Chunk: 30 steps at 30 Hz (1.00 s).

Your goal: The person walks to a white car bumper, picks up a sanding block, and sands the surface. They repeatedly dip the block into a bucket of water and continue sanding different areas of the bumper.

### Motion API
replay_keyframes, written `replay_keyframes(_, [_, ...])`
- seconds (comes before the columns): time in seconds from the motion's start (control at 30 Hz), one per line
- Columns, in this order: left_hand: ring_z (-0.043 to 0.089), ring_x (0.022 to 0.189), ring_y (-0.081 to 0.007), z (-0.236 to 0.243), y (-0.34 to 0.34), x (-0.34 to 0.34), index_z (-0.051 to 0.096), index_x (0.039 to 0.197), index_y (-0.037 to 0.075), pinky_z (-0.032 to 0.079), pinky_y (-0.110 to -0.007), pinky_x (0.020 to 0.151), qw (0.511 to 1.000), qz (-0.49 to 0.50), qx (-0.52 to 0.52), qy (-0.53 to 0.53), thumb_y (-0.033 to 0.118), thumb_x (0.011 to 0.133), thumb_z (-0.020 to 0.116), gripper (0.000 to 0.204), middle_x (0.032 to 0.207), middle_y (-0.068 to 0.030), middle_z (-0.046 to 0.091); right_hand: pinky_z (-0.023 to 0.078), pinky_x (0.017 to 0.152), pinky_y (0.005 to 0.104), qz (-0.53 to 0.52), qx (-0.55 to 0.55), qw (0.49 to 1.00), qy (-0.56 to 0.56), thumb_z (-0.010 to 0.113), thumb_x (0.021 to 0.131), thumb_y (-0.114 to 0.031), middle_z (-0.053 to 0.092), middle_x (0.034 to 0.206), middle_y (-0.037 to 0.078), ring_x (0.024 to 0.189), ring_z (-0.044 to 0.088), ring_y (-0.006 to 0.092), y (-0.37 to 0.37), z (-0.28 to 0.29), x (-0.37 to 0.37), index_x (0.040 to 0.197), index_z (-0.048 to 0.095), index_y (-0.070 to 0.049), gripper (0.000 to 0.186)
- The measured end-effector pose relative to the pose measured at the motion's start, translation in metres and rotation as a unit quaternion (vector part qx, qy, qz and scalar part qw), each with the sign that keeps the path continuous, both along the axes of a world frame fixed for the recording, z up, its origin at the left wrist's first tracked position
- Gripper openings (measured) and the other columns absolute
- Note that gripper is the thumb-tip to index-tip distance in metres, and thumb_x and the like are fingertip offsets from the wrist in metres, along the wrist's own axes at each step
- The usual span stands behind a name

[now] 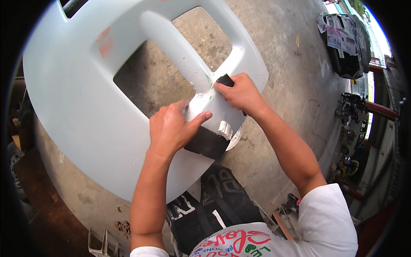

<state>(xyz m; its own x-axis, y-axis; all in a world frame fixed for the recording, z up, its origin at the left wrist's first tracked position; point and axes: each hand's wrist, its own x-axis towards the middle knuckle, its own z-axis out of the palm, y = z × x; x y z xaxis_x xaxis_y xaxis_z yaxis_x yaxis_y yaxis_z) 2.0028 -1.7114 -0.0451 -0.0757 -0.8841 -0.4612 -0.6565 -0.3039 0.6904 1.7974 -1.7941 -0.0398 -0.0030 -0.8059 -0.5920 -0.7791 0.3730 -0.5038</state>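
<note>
A large pale grey car bumper point(68, 85) with several openings fills the left and middle. My left hand point(171, 126) grips the bumper's edge beside the dark lower opening, its fingers curled over and its thumb apart on the surface. In my right hand point(244, 94) a black flat piece point(224, 80) is pinched near the junction of the bars, over a white patch with green smears point(210, 81). Below my left thumb lies a black flat slab point(207, 143) with a ridged white lump point(224, 129) at its upper right. My right fingertips are partly hidden.
Concrete floor point(282, 128) runs under and around the bumper. A white round container point(235, 139) shows partly behind the slab. Paper-covered dark car parts point(344, 43) stand far right, with a motorcycle point(351, 105) nearer. A brown board point(47, 192) lies at left.
</note>
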Motion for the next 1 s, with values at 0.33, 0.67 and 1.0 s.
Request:
replay_keyframes(0.33, [0.075,0.083,-0.0358,0.000,-0.006,-0.003,0.079,0.110,0.002,0.056,-0.045,0.077,0.999,-0.013,0.029,-0.042,0.067,0.076,0.080,0.073,0.083,-0.0185,0.076,0.053,0.055,0.0385,0.049,-0.183,0.974,0.123,0.072,0.088,-0.029,0.067,0.063,0.011,0.054,0.066,0.0206,-0.010,0.001,-0.003,0.071,0.071,-0.001,0.033])
replay_keyframes(0.67, [0.076,0.091,-0.0390,-0.027,-0.072,-0.029,0.080,0.100,0.002,0.058,-0.045,0.083,0.982,0.147,0.049,-0.108,0.087,0.076,0.062,0.091,0.094,-0.0184,0.078,0.056,0.065,0.0299,-0.117,-0.166,0.969,-0.143,0.061,0.106,-0.025,0.070,0.089,0.006,0.071,0.066,0.0110,-0.023,0.019,-0.032,0.112,0.062,-0.002,0.024])
replay_keyframes(1.0, [0.075,0.097,-0.0394,-0.020,-0.063,-0.033,0.078,0.107,0.002,0.057,-0.049,0.087,0.984,0.133,0.088,-0.075,0.082,0.079,0.066,0.086,0.098,-0.0226,0.077,0.058,0.080,0.0265,-0.187,-0.272,0.910,-0.250,0.061,0.106,-0.013,0.075,0.102,0.006,0.088,0.070,0.0103,-0.029,0.042,-0.031,0.118,0.069,0.001,0.021])
